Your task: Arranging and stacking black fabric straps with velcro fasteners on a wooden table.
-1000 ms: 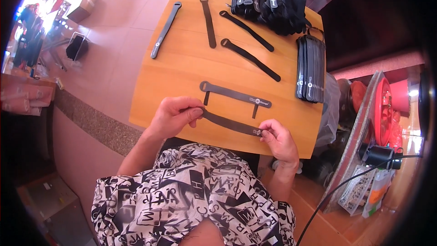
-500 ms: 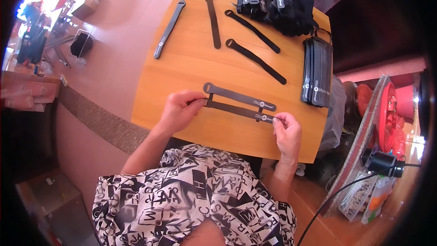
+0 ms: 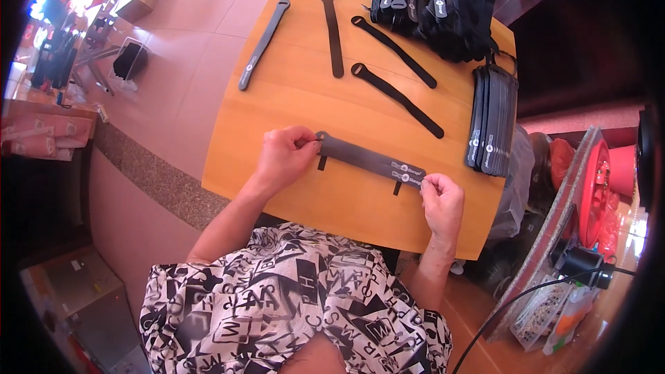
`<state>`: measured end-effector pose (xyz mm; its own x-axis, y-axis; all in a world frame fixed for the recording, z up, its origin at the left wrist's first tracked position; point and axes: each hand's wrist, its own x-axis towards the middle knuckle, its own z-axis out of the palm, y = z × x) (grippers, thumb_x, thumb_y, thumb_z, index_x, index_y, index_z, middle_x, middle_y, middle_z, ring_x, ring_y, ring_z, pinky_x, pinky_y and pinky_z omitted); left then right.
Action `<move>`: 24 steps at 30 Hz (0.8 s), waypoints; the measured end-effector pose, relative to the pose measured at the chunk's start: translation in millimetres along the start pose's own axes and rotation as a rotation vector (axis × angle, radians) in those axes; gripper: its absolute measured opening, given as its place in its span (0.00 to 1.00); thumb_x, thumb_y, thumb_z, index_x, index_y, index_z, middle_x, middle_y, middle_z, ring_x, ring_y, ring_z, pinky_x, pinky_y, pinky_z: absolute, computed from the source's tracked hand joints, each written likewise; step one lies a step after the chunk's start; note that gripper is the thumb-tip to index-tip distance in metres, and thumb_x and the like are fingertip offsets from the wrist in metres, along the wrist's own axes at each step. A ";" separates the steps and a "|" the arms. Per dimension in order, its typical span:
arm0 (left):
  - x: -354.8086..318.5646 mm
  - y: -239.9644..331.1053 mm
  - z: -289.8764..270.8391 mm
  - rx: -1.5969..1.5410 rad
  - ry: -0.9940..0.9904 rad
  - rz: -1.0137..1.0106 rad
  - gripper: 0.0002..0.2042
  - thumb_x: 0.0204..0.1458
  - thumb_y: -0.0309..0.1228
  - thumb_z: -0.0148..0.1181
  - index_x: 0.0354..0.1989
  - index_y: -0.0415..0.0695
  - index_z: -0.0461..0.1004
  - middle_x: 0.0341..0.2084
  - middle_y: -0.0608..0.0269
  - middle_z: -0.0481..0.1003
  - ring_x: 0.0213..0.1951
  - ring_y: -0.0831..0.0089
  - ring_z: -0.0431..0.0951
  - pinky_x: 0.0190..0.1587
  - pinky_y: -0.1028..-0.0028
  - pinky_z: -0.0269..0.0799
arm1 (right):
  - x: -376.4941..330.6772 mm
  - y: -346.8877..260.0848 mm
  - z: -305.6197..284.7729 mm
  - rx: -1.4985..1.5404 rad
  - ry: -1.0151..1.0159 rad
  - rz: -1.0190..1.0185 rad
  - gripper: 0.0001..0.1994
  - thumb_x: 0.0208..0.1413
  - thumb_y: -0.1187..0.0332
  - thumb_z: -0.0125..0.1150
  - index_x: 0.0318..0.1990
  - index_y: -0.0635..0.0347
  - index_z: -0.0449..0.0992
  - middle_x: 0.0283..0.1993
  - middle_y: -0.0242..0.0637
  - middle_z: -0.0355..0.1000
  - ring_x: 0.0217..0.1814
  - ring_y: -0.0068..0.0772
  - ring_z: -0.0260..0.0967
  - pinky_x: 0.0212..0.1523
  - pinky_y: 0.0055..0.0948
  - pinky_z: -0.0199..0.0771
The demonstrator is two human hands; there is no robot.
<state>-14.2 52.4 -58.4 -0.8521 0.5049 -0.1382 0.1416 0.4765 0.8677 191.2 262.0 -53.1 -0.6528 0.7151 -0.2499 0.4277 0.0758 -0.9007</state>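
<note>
Two dark straps (image 3: 370, 159), laid together near the front edge of the wooden table (image 3: 291, 131), are pinched at the ends by the left hand (image 3: 284, 156) and right hand (image 3: 443, 197). Four single straps (image 3: 332, 34) are spread farther back.

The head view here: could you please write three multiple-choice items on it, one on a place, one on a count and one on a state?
1. Where does the upright stack of flat black straps stand on the wooden table?
A. near its right edge
B. at its left edge
C. on the floor

2. How many single straps lie loose beyond the hands?
A. one
B. four
C. seven

3. How are the two dark straps nearest the person held?
A. rolled up in one hand
B. dangling off the table
C. flat, one end at each hand

Answers: 1 A, the stack is by the right edge. 2 B, four lie spread apart. 3 C, the left hand and right hand pinch opposite ends.
</note>
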 end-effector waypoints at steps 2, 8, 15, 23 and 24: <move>1.6 0.5 2.4 0.025 0.016 0.002 0.06 0.42 0.26 0.64 0.27 0.36 0.78 0.16 0.56 0.76 0.19 0.75 0.75 0.24 0.75 0.70 | 3.7 1.9 -0.2 -0.060 0.029 -0.029 0.04 0.53 0.76 0.57 0.29 0.69 0.75 0.19 0.25 0.66 0.20 0.12 0.59 0.21 0.18 0.59; 4.4 6.0 7.4 0.084 0.032 0.026 0.05 0.43 0.25 0.64 0.26 0.36 0.77 0.16 0.53 0.76 0.19 0.71 0.77 0.24 0.74 0.71 | 8.0 5.4 -3.5 -0.123 0.069 -0.019 0.06 0.50 0.74 0.60 0.29 0.69 0.76 0.18 0.30 0.69 0.21 0.15 0.63 0.23 0.21 0.64; 4.0 2.5 9.8 0.111 0.054 0.000 0.04 0.44 0.25 0.63 0.26 0.36 0.77 0.17 0.53 0.76 0.19 0.70 0.78 0.24 0.74 0.71 | 11.1 5.2 0.4 -0.115 0.072 -0.029 0.05 0.51 0.74 0.59 0.27 0.67 0.75 0.16 0.26 0.67 0.15 0.13 0.61 0.15 0.18 0.57; 1.7 -2.1 9.9 0.107 0.066 -0.007 0.05 0.44 0.24 0.64 0.27 0.35 0.77 0.17 0.61 0.77 0.21 0.81 0.75 0.25 0.79 0.70 | 11.0 4.6 4.4 -0.165 0.098 0.021 0.05 0.48 0.74 0.61 0.27 0.67 0.76 0.18 0.34 0.72 0.21 0.17 0.68 0.24 0.22 0.68; 0.8 -3.7 10.1 0.082 0.080 0.002 0.05 0.44 0.24 0.64 0.27 0.35 0.77 0.17 0.61 0.77 0.21 0.81 0.75 0.25 0.79 0.70 | 10.7 6.6 4.0 -0.159 0.087 0.017 0.05 0.48 0.74 0.61 0.27 0.67 0.76 0.18 0.34 0.72 0.21 0.17 0.68 0.24 0.22 0.68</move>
<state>-10.2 58.4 -66.5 -0.8887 0.4486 -0.0950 0.1814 0.5342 0.8257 184.6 267.4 -63.1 -0.5911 0.7741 -0.2268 0.5360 0.1668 -0.8276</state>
